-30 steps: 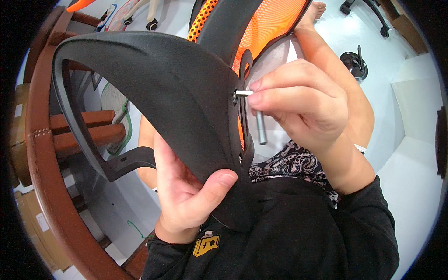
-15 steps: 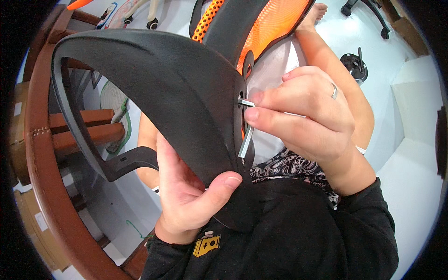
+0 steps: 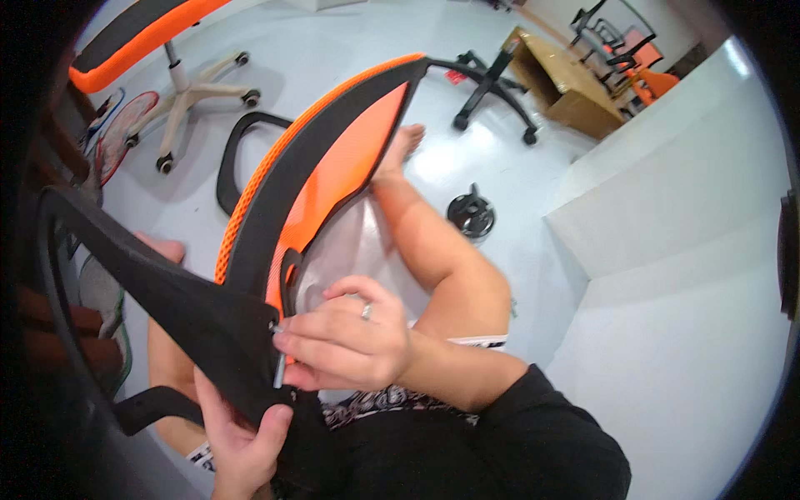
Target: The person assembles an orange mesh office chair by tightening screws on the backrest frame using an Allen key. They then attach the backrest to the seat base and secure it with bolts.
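A black loop-shaped chair armrest [image 3: 187, 304] stands at the left against a chair part with orange mesh [image 3: 329, 179] and a black frame, held upright between my legs. My left hand [image 3: 242, 433] is wrapped round the lower end of the armrest, thumb on its near edge. In the fingertips of my right hand [image 3: 354, 337] is a silver hex key [image 3: 279, 371]. Its short end meets a slot in the armrest's right edge, while the long arm points down along that edge. My fingers partly cover the key, and the fastener inside the slot is hidden.
Beyond the mesh part, another black loop [image 3: 225, 171] shows. A beige wheeled chair base [image 3: 187, 104] stands far left, a black one [image 3: 492, 87] and a cardboard box [image 3: 567, 87] far right. A round black object [image 3: 472, 215] sits on the floor. A white wall [image 3: 667, 333] rises at right.
My view has tilted up and shifted right, so hands and armrest appear lower and further left, with more floor showing. Both hands keep their holds; the hex key stays at the slot.
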The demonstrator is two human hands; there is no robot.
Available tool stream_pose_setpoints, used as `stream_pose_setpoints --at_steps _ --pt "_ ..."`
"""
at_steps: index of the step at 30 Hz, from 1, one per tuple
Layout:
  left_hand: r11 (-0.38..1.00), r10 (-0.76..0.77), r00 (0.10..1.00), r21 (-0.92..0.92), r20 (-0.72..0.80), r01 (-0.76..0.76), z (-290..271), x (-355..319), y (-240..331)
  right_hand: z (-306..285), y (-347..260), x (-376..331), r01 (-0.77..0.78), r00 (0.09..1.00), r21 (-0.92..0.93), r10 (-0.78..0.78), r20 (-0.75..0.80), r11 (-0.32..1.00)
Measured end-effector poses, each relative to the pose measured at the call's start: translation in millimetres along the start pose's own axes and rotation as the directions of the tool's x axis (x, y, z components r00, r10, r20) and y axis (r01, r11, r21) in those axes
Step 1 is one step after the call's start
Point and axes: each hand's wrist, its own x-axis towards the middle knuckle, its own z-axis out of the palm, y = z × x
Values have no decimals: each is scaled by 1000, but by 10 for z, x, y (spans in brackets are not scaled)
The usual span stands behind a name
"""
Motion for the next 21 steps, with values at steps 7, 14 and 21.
stream_pose_setpoints --at_steps 7,14,21 --pt "996 60 998 70 -1 -60 9 19 17 46 32 137 96 995 -26 -96 -3 995" --pt "999 52 997 -18 49 -51 -73 -11 -14 246 10 137 -204 979 149 205 5 968" --pt "998 26 999 -64 33 -24 -21 44 191 252 -127 387 -483 773 543 626 -104 686"
